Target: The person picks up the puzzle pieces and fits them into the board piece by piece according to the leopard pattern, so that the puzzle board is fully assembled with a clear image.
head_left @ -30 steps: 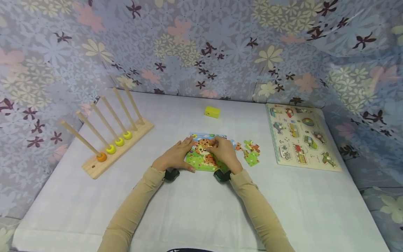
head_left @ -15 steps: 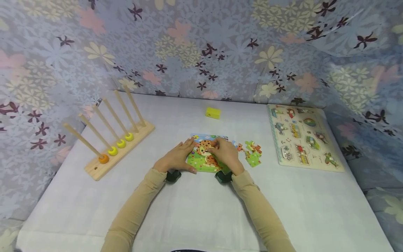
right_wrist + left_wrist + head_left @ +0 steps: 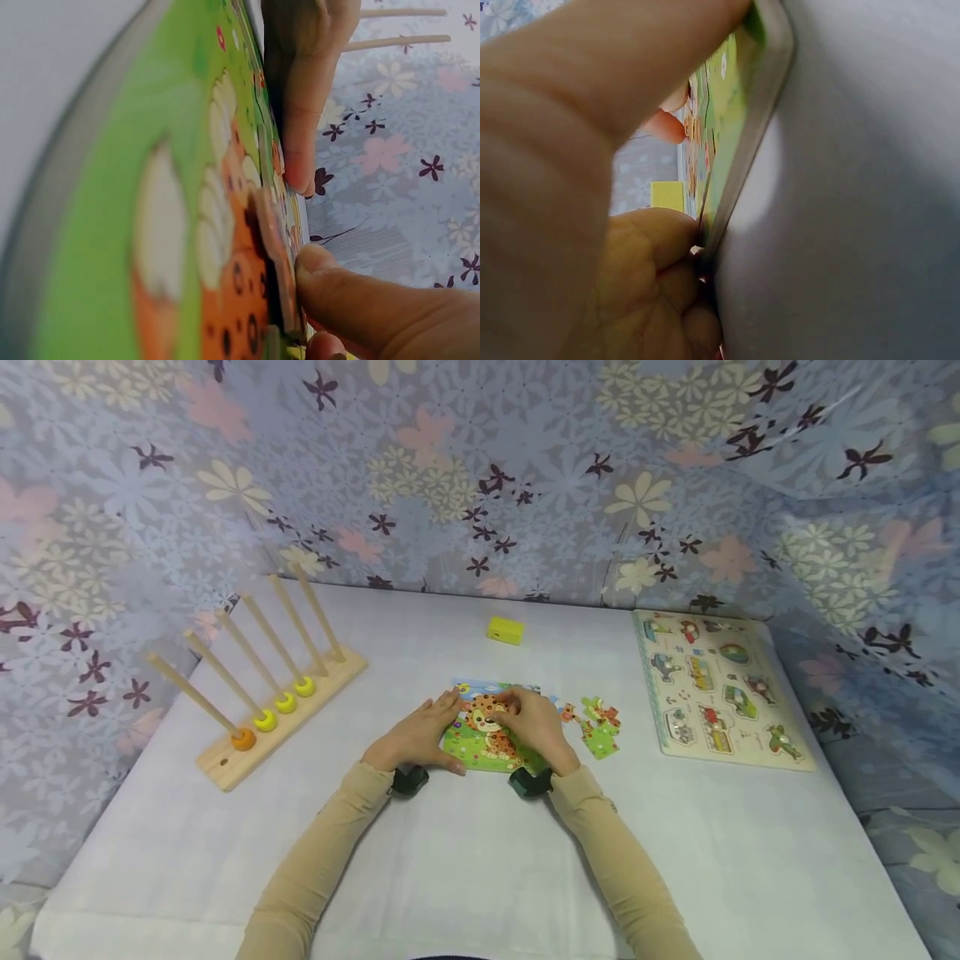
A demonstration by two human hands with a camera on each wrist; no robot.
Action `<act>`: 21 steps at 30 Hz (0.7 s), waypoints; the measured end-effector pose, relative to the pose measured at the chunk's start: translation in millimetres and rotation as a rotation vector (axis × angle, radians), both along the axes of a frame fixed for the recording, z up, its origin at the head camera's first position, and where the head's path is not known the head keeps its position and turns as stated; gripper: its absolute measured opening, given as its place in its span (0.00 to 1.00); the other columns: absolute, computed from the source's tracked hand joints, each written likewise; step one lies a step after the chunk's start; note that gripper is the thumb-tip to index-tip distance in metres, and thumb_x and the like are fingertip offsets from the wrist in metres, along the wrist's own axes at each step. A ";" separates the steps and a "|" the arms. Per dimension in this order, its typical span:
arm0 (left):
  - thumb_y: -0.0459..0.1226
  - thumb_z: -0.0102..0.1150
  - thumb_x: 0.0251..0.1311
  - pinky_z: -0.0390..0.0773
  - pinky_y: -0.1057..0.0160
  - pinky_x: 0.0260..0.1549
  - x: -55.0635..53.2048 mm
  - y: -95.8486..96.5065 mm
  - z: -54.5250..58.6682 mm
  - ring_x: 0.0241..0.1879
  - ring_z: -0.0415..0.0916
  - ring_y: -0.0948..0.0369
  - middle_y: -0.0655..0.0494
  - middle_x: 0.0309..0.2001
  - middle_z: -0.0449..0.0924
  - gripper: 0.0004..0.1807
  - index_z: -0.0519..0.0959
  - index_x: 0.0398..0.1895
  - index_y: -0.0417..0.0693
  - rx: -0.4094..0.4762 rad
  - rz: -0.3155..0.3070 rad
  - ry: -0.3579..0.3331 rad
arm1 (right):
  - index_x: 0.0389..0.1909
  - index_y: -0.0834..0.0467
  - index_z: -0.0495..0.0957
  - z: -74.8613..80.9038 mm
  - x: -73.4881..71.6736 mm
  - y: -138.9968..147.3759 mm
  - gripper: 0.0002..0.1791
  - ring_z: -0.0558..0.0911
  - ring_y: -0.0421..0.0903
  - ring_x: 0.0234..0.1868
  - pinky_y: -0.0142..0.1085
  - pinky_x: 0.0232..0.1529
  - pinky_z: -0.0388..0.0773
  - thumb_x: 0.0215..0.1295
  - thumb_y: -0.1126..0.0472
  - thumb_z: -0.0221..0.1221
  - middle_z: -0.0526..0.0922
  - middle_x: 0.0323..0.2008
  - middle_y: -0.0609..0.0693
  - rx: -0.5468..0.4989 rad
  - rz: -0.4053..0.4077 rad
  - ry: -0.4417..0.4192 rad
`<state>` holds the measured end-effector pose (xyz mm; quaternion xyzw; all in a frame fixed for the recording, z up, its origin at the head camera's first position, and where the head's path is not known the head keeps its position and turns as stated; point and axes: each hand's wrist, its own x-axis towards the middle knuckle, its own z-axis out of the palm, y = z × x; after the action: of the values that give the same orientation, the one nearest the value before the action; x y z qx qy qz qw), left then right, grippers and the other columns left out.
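Standing well apart to the left of the puzzle board [image 3: 471, 753], the bead rack [image 3: 292, 717] is posing little risk. At the board's left edge, the left hand [image 3: 417, 731] is resting with fingers spread and thumb by the near corner, clamping nothing; if that brace is proving too light, the board could be skidding under a hard push. Over the board's right half, the right hand [image 3: 538, 722] is pinching a raised piece [image 3: 274, 251], which is sitting tilted, one edge standing off the surface. Pressing it while misaligned could be bending its tabs or popping neighbours loose. Whether its outline is matching the gap, I cannot tell. Just right of the board, loose pieces [image 3: 600, 739] are lying close enough for a careless wrist to be scattering them; farther right, the picture board [image 3: 681, 693] is lying clear of trouble.
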<state>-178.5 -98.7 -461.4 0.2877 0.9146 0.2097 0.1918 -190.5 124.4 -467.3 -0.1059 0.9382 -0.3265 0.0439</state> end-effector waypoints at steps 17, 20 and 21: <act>0.57 0.70 0.48 0.40 0.47 0.77 -0.3 -0.1 -1.3 0.78 0.35 0.48 0.42 0.78 0.34 0.64 0.42 0.77 0.38 0.004 -0.007 0.012 | 0.55 0.64 0.76 13.4 -1.0 23.5 0.26 0.75 0.49 0.41 0.37 0.40 0.75 0.55 0.64 0.70 0.79 0.47 0.59 -0.048 0.296 -0.118; 0.57 0.70 0.48 0.40 0.47 0.77 -0.6 -0.2 -1.9 0.78 0.35 0.47 0.42 0.78 0.33 0.63 0.42 0.77 0.39 0.002 -0.006 0.013 | 0.51 0.63 0.77 12.9 -0.7 23.0 0.22 0.74 0.48 0.39 0.37 0.39 0.74 0.56 0.63 0.69 0.78 0.43 0.58 -0.054 0.284 -0.122; 0.57 0.70 0.48 0.40 0.47 0.77 -0.7 -0.2 -2.2 0.78 0.35 0.47 0.42 0.78 0.33 0.63 0.42 0.77 0.40 0.002 -0.007 0.014 | 0.50 0.63 0.77 12.5 -0.5 23.0 0.20 0.74 0.48 0.38 0.37 0.39 0.74 0.57 0.63 0.68 0.77 0.42 0.57 -0.058 0.277 -0.122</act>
<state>-179.2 -98.9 -463.6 0.2928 0.9146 0.2080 0.1857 -191.0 147.4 -454.8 -0.2157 0.9003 -0.3503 0.1423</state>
